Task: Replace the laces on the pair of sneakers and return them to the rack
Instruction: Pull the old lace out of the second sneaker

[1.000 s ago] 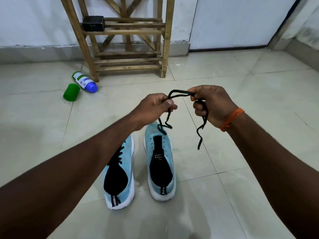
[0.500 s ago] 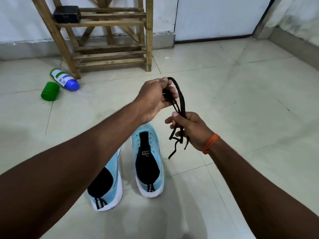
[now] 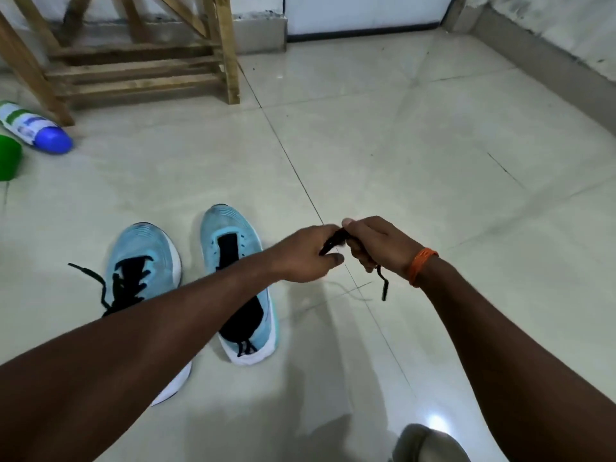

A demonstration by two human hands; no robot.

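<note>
Together, left hand (image 3: 305, 255) and right hand (image 3: 375, 243) grip the bundled black lace (image 3: 334, 241) (bottle (image 3: 31, 128) label unreadable).

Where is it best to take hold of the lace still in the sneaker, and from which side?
Pinch its loose end, lying on the floor left of the laced sneaker, from above-left. It lies free; the rest is threaded. The left hand and right hand hold the removed lace.

A plain room in a home, by the look of it: glossy tiled floor (image 3: 400, 135), wooden shoe rack (image 3: 133, 71) upper left against the wall, white door (image 3: 363, 11) at top.
</note>
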